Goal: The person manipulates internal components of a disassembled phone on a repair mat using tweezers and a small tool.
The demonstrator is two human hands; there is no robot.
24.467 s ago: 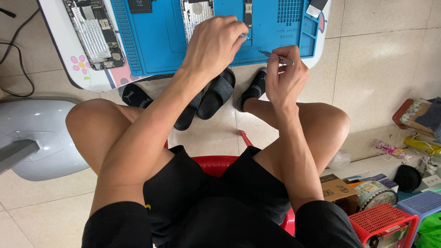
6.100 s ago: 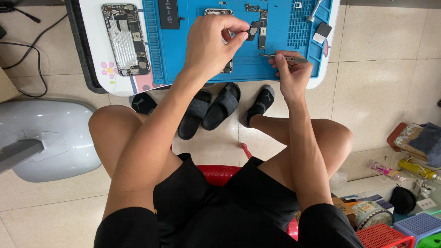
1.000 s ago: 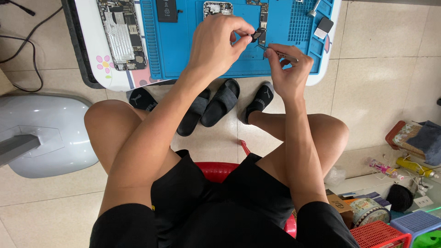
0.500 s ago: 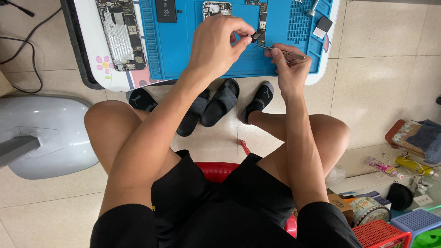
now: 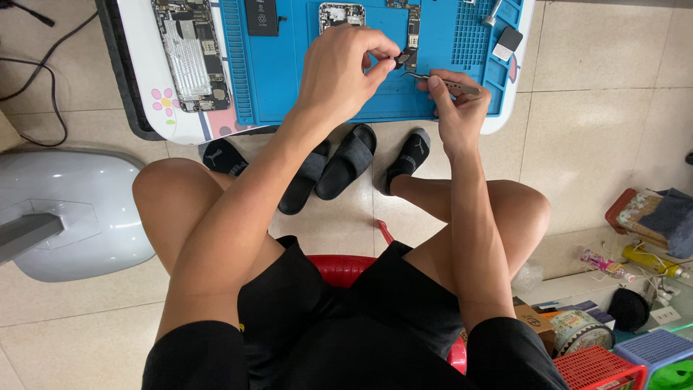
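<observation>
My left hand [image 5: 345, 71] pinches a small dark phone part [image 5: 403, 58] between thumb and forefinger above the blue work mat [image 5: 289, 79]. My right hand [image 5: 456, 108] grips metal tweezers [image 5: 440, 81], their tip pointing left and touching the small part. On the mat lie a black battery [image 5: 261, 16], a small camera frame piece [image 5: 341, 13] and a narrow circuit board [image 5: 413, 25]. An opened phone body [image 5: 191, 54] rests on the white table's [image 5: 151, 115] left side.
Black slippers [image 5: 339, 162] lie on the tiled floor under the table. I sit on a red stool [image 5: 343, 267]. A grey fan base [image 5: 68, 213] stands at the left. Boxes, bottles and baskets [image 5: 621, 339] crowd the right. A small dark block [image 5: 507, 42] lies on the mat's right edge.
The tweezers' tip has stayed at the small part in my left hand. The view has shifted slightly; both hands hold nearly the same place.
</observation>
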